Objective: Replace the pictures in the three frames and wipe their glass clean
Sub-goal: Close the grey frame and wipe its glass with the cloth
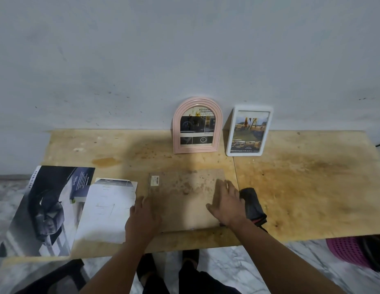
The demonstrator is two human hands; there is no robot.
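A third frame (180,194) lies face down on the wooden table (301,187), showing its brown stained backing board with a small sticker. My left hand (142,219) rests on its left edge, fingers straight. Flat on the frame's right part lies my right hand (226,203) with fingers spread. A pink arched frame (197,126) and a white rectangular frame (249,131) stand upright against the wall, each holding a brochure picture. A dark cloth (253,205) lies just right of my right hand. A cut-out paper picture (108,211) lies left of the face-down frame.
A large car brochure (47,211) lies at the table's left front corner, overhanging the edge. A pink plastic basket (350,251) sits on the marble floor below the table's right side. A dark chair or stool (57,276) shows at the lower left.
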